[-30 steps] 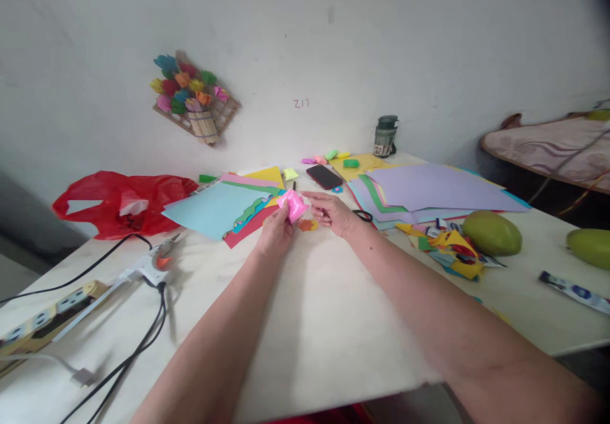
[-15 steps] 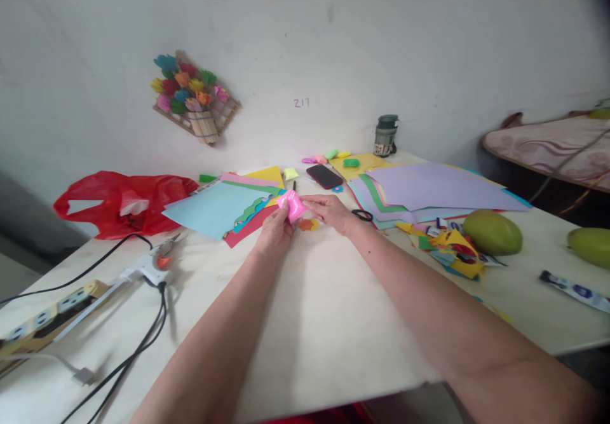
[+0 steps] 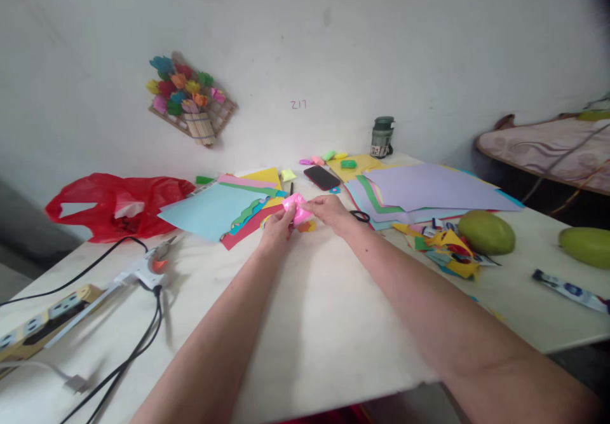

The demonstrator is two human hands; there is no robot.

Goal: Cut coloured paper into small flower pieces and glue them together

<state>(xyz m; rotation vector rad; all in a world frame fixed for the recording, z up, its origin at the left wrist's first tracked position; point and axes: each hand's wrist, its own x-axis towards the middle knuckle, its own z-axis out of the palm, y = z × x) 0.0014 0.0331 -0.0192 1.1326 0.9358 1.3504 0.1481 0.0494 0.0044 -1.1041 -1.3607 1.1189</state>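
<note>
A small folded piece of pink paper (image 3: 295, 206) is pinched between both my hands above the middle of the white table (image 3: 305, 322). My left hand (image 3: 277, 227) grips its left side with closed fingers. My right hand (image 3: 328, 211) pinches its right side, fingertips pressed together on it. Just beyond the hands lies a fan of coloured paper sheets (image 3: 223, 208), and a small orange paper scrap (image 3: 305, 225) rests on the table under the pink piece.
A red plastic bag (image 3: 119, 205), a glue gun (image 3: 152, 265) with black cords and a power strip (image 3: 47, 313) lie left. A phone (image 3: 323, 177), scissors (image 3: 358, 215), purple sheets (image 3: 429, 189), paper scraps (image 3: 448, 249), two green fruits (image 3: 486, 232) and a bottle (image 3: 381, 136) lie right.
My right hand has closed in from beside the pink paper and now pinches it together with my left hand. The view shifted slightly.
</note>
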